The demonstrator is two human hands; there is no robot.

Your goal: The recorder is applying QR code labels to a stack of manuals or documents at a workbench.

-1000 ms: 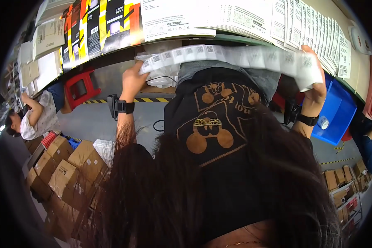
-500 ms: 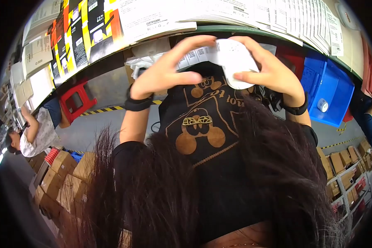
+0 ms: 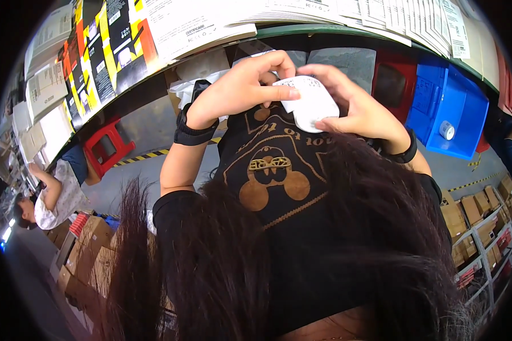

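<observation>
A white roll of labels (image 3: 317, 105) with small black print on its outer face is held in front of my chest, just off the table's near edge. My right hand (image 3: 361, 111) grips it from the right, thumb on the lower rim and fingers curled over the far side. From the left, my left hand (image 3: 242, 88) closes on the printed label band, its thumb pressing on the face and its fingers bent behind. Part of the left fingertips is hidden by the roll.
Stacks of printed white sheets (image 3: 199, 25) and black, yellow and orange printed boxes (image 3: 111, 45) cover the table. To the right hangs a blue bin (image 3: 466, 125) with a small white roll (image 3: 446, 130) inside. A red stool (image 3: 109, 149) stands left, where another person (image 3: 54, 193) sits.
My hands have come closer together and the roll has moved slightly lower and left. The label strip that stretched leftward between the hands no longer shows stretched out; my left thumb now presses on the roll.
</observation>
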